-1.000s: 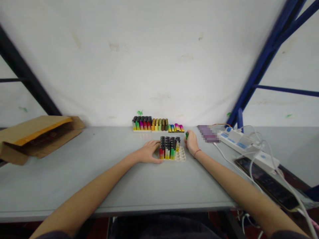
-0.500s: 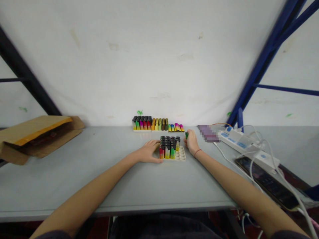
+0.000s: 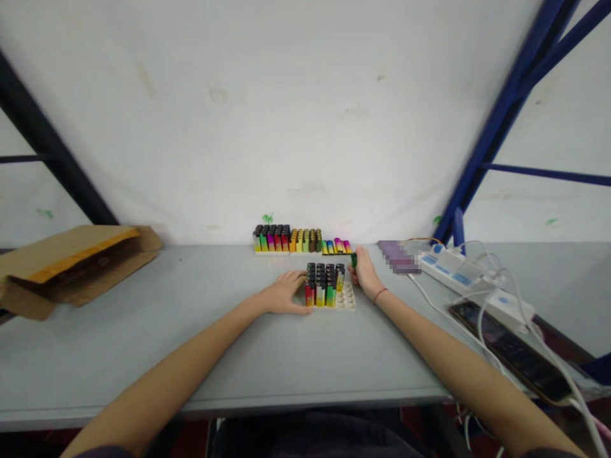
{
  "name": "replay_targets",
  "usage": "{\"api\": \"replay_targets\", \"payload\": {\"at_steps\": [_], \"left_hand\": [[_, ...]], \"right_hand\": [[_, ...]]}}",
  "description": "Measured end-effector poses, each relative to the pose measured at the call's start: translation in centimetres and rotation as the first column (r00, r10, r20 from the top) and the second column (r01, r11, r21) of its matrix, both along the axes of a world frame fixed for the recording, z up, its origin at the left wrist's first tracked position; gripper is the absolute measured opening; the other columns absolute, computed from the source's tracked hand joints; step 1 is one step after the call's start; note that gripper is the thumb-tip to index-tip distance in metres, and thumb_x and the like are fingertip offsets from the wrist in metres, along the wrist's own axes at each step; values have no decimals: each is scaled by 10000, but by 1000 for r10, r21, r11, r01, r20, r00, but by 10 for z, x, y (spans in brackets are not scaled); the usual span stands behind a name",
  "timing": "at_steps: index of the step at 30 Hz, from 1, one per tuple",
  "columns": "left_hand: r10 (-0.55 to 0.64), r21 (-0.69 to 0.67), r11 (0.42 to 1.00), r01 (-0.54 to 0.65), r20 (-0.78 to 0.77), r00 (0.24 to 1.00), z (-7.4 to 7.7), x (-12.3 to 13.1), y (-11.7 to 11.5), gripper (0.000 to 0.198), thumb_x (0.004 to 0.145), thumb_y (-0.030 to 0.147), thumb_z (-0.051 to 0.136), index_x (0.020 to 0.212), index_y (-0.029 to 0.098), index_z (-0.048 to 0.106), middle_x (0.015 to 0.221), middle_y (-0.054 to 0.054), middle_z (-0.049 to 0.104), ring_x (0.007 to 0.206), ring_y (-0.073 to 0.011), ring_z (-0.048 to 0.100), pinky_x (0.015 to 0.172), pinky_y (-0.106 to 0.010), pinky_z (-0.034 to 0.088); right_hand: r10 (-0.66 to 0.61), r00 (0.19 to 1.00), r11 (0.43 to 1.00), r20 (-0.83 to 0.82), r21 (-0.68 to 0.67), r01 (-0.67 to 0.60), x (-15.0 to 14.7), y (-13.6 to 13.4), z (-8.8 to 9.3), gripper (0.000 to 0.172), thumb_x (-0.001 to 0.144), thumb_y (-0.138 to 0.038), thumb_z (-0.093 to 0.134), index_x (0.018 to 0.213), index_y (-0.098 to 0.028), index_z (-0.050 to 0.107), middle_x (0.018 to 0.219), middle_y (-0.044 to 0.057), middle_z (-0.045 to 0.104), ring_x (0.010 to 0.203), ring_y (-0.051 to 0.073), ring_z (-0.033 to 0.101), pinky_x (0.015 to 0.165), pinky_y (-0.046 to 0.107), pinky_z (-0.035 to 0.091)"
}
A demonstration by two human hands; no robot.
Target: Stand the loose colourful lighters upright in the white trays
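A white tray (image 3: 347, 299) with round holes stands on the grey table, its left part filled with upright black-topped lighters (image 3: 321, 294). My left hand (image 3: 285, 293) lies at the tray's left side, thumb and fingers spread around its edge. Just right of the tray, my right hand (image 3: 366, 275) is closed on a green lighter (image 3: 354, 260). Several empty holes show at the tray's right front. Behind, by the wall, are a block of black-topped lighters (image 3: 271, 240), a block of yellow, orange and brown lighters (image 3: 306, 241) and several colourful lighters lying down (image 3: 337, 246).
An open brown paper bag (image 3: 86, 264) lies at the left. To the right are a purple phone, partly pixelated (image 3: 394, 252), a white power strip (image 3: 477, 283) with cables, and a dark phone (image 3: 510, 350). Blue frame posts (image 3: 496, 137) rise behind.
My right hand has shifted slightly left, and the green lighter in it has moved left and a little down. My left hand and the tray keep their places.
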State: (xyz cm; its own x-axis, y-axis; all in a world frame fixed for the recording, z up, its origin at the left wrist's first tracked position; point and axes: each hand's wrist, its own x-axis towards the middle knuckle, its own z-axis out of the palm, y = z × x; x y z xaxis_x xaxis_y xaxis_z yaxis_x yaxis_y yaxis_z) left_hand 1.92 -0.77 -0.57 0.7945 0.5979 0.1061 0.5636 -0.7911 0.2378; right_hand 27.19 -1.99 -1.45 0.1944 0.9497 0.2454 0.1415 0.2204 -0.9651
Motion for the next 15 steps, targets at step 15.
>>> {"api": "replay_targets", "payload": {"at_steps": [15], "left_hand": [[-18, -1, 1000, 18, 46, 999, -5, 0, 4, 890, 713, 631, 655, 1389, 125, 376, 1417, -185, 408, 1292, -364, 380, 1103, -478, 267]], "right_hand": [[120, 880, 931, 459, 257, -261, 18, -47, 79, 295, 834, -467, 572, 830, -179, 638, 759, 56, 646, 662, 161, 575, 595, 279, 473]]}}
